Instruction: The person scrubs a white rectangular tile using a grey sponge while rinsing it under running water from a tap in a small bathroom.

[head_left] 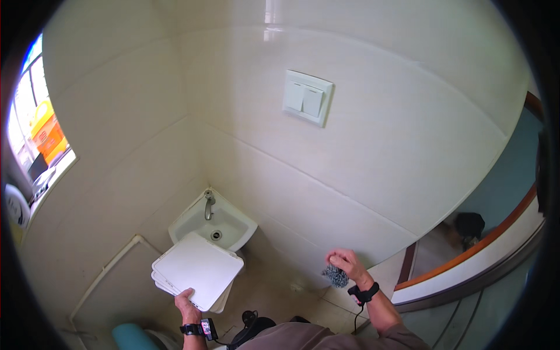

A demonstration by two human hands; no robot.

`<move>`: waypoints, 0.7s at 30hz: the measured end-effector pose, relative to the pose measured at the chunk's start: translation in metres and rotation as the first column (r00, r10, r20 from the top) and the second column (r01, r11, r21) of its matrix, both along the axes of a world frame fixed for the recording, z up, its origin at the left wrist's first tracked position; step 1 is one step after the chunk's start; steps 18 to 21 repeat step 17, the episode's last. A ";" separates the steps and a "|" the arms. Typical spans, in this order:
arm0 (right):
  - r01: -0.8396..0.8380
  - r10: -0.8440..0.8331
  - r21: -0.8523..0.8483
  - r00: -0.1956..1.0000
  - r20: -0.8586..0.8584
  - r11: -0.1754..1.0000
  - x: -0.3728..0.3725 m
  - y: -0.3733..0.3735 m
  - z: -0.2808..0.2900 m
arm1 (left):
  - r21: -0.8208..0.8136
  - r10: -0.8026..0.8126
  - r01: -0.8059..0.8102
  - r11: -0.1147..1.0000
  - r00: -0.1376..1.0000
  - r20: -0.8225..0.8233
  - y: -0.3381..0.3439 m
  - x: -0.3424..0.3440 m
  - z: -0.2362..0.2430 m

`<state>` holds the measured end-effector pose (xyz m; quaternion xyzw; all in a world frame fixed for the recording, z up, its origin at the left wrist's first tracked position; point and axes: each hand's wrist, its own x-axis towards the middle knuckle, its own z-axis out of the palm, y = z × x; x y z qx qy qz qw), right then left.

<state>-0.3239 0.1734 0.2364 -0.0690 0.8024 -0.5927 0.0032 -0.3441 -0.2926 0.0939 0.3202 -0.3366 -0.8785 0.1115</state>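
Scrubbing low on the tiled wall, with the toilet lid held up.
Your right hand (pixel 348 263) has its fingers curled tight around a grey scouring pad (pixel 335 275), pressed to the wall tile (pixel 280 192) near the floor. Your left hand (pixel 186 303) grips the lower edge of the white lid (pixel 197 268), raised in front of the small corner sink (pixel 213 224).

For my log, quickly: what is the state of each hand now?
Left hand: closed, holding white lid.
Right hand: closed, holding grey scrubber against wall.
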 end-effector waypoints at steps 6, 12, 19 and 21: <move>0.237 0.190 0.551 0.772 -0.607 0.800 0.014 -0.066 0.158 | -0.336 0.231 -0.213 0.917 0.973 0.015 0.014 0.058 -0.080; 0.180 0.254 0.518 0.710 -0.656 0.836 -0.007 -0.108 0.256 | -0.561 0.442 -0.233 0.795 0.855 0.272 -0.019 0.147 -0.165; 0.146 0.134 0.436 0.825 -0.548 0.888 -0.088 -0.078 0.278 | -0.621 0.387 0.027 0.783 0.761 0.521 -0.007 0.156 -0.157; 0.146 0.134 0.436 0.825 -0.548 0.888 -0.088 -0.078 0.278 | -0.621 0.387 0.027 0.783 0.761 0.521 -0.007 0.156 -0.157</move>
